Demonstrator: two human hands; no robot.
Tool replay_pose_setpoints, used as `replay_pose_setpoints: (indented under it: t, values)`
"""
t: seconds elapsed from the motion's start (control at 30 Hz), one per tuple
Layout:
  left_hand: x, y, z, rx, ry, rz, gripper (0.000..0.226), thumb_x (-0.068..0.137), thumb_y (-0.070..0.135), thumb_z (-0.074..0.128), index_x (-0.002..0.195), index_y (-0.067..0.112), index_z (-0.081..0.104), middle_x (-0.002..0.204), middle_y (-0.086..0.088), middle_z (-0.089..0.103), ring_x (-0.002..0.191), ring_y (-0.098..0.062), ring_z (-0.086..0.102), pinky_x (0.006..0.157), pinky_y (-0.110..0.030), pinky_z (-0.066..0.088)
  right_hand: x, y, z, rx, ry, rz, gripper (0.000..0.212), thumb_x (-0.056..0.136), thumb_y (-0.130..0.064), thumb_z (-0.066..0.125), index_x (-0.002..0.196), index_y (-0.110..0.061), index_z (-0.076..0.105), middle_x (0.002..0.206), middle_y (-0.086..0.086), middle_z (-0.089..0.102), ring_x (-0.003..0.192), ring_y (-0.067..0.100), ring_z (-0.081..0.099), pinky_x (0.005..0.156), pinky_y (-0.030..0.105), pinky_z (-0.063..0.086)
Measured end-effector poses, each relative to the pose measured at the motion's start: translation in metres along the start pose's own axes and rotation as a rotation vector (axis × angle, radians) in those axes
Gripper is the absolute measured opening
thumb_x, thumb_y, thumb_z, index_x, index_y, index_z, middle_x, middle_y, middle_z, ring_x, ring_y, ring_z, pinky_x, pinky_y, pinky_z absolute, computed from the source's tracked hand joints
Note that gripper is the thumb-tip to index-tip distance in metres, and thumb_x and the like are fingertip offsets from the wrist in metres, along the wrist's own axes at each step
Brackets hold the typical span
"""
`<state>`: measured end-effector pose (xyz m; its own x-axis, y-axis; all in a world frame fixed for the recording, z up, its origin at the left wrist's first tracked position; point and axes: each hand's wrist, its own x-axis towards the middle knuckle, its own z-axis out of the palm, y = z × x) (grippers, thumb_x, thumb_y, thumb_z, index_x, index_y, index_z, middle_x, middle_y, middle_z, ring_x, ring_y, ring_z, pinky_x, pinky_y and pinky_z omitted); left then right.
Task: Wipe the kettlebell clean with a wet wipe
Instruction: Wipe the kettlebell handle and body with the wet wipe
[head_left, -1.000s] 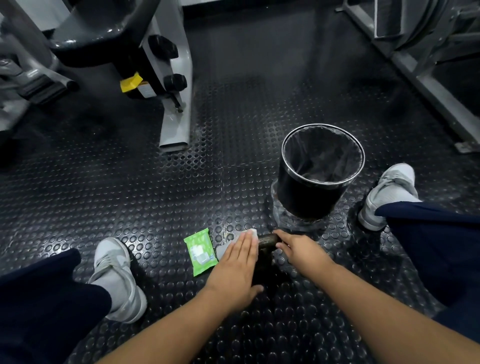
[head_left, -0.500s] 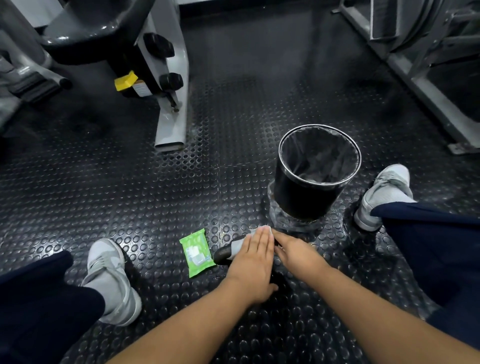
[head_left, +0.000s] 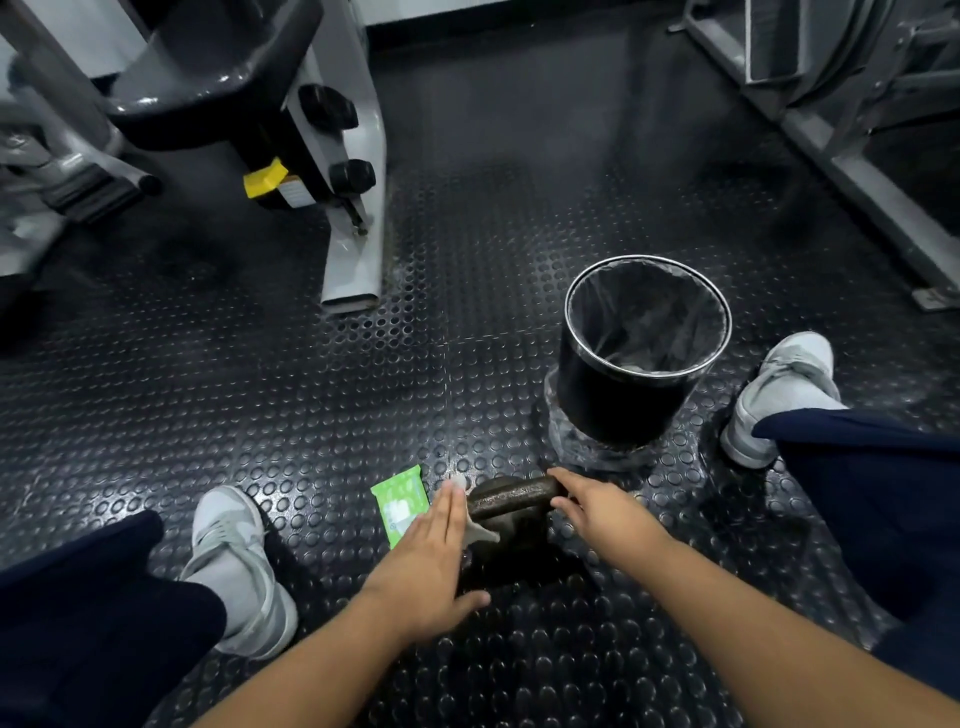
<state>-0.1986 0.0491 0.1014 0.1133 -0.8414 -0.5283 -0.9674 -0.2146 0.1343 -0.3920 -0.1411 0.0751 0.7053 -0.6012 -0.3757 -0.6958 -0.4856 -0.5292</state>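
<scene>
A dark kettlebell (head_left: 511, 525) stands on the studded rubber floor between my feet, its worn handle on top. My right hand (head_left: 597, 512) grips the right end of that handle. My left hand (head_left: 434, 561) lies flat against the kettlebell's left side, fingers straight, pressing a white wet wipe (head_left: 475, 530) onto it. Only the wipe's edges show past my fingers. A green pack of wipes (head_left: 400, 501) lies on the floor just left of my left hand.
A black bin with a clear liner (head_left: 644, 353) stands just behind the kettlebell to the right. My grey shoes (head_left: 234, 561) (head_left: 779, 395) flank the spot. A grey gym machine's foot (head_left: 353, 244) is far left; a metal frame (head_left: 857, 156) is far right.
My left hand with the wipe has slid from the handle's top leftward and down onto the kettlebell's left side, baring the handle. My right hand stays on the handle's right end.
</scene>
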Motion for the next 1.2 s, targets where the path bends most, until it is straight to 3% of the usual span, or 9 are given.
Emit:
replay_pose_setpoints:
  t: [0.17, 0.3, 0.53, 0.6, 0.67, 0.8, 0.9, 1.07, 1.2]
  values:
    - [0.011, 0.029, -0.004, 0.038, 0.113, 0.056, 0.124, 0.089, 0.081, 0.041, 0.147, 0.01, -0.044, 0.157, -0.01, -0.048, 0.149, -0.027, -0.038, 0.128, -0.045, -0.006, -0.001, -0.001, 0.001, -0.006, -0.001, 0.009, 0.051, 0.106, -0.046, 0.042, 0.155, -0.035, 0.033, 0.153, -0.007, 0.051, 0.132, 0.018, 0.056, 0.104, 0.039, 0.05]
    - [0.039, 0.061, -0.013, 0.176, 0.101, 0.119, 0.125, 0.088, 0.083, 0.039, 0.152, 0.004, -0.034, 0.16, -0.018, -0.04, 0.15, -0.034, -0.034, 0.127, -0.05, -0.007, 0.0, -0.004, 0.0, -0.039, 0.015, -0.006, 0.052, 0.106, -0.042, 0.044, 0.157, -0.031, 0.035, 0.152, -0.006, 0.052, 0.133, 0.017, 0.056, 0.104, 0.032, 0.045]
    - [0.06, 0.076, -0.019, 0.25, 0.099, 0.166, 0.119, 0.091, 0.078, 0.042, 0.159, 0.002, -0.02, 0.165, -0.017, -0.031, 0.154, -0.029, -0.028, 0.128, -0.048, -0.005, -0.003, -0.005, -0.006, 0.038, 0.027, -0.039, 0.05, 0.104, -0.029, 0.048, 0.152, -0.042, 0.039, 0.131, -0.01, 0.068, 0.106, 0.013, 0.068, 0.063, 0.008, 0.039]
    - [0.052, 0.06, -0.019, 0.188, 0.105, 0.188, 0.117, 0.092, 0.076, 0.044, 0.158, 0.007, -0.023, 0.164, -0.011, -0.033, 0.153, -0.024, -0.029, 0.128, -0.044, -0.004, -0.003, -0.007, -0.005, 0.008, 0.024, -0.036, 0.049, 0.105, -0.035, 0.048, 0.153, -0.038, 0.039, 0.137, -0.009, 0.065, 0.113, 0.013, 0.066, 0.078, 0.017, 0.05]
    - [0.039, 0.044, -0.014, 0.116, 0.123, 0.175, 0.117, 0.091, 0.078, 0.042, 0.157, 0.012, -0.029, 0.164, -0.006, -0.036, 0.153, -0.02, -0.03, 0.128, -0.043, -0.003, -0.002, -0.009, -0.003, -0.01, 0.007, -0.014, 0.051, 0.106, -0.041, 0.047, 0.155, -0.032, 0.037, 0.144, -0.005, 0.061, 0.122, 0.016, 0.063, 0.094, 0.028, 0.049]
    - [0.007, 0.019, 0.0, 0.006, 0.134, 0.098, 0.114, 0.09, 0.087, 0.028, 0.152, 0.018, -0.039, 0.161, 0.0, -0.044, 0.15, -0.016, -0.037, 0.128, -0.042, -0.004, -0.003, -0.007, -0.003, 0.017, 0.005, 0.013, 0.048, 0.106, -0.041, 0.046, 0.154, -0.034, 0.038, 0.128, -0.004, 0.07, 0.096, 0.013, 0.067, 0.077, 0.025, 0.046]
    - [-0.005, 0.011, 0.003, 0.011, 0.127, 0.098, 0.117, 0.088, 0.09, 0.027, 0.152, 0.017, -0.038, 0.16, -0.001, -0.045, 0.149, -0.015, -0.038, 0.129, -0.042, -0.001, -0.002, -0.007, -0.004, 0.018, 0.01, 0.013, 0.046, 0.107, -0.039, 0.046, 0.152, -0.035, 0.039, 0.117, -0.003, 0.073, 0.079, 0.006, 0.056, 0.071, 0.024, 0.04]
    - [0.018, 0.028, -0.008, 0.014, 0.15, 0.168, 0.121, 0.087, 0.088, 0.035, 0.156, 0.014, -0.032, 0.163, -0.004, -0.04, 0.151, -0.018, -0.035, 0.129, -0.042, -0.003, 0.0, 0.0, -0.001, 0.012, 0.025, -0.006, 0.05, 0.105, -0.044, 0.045, 0.153, -0.034, 0.038, 0.135, -0.002, 0.066, 0.113, 0.019, 0.067, 0.091, 0.034, 0.053]
    - [0.046, 0.049, -0.019, 0.045, 0.106, 0.174, 0.125, 0.085, 0.086, 0.042, 0.159, 0.01, -0.022, 0.167, -0.01, -0.029, 0.155, -0.023, -0.026, 0.129, -0.044, -0.003, 0.0, -0.002, 0.0, -0.031, 0.026, -0.026, 0.052, 0.106, -0.04, 0.047, 0.156, -0.027, 0.038, 0.139, 0.002, 0.064, 0.117, 0.02, 0.066, 0.091, 0.029, 0.048]
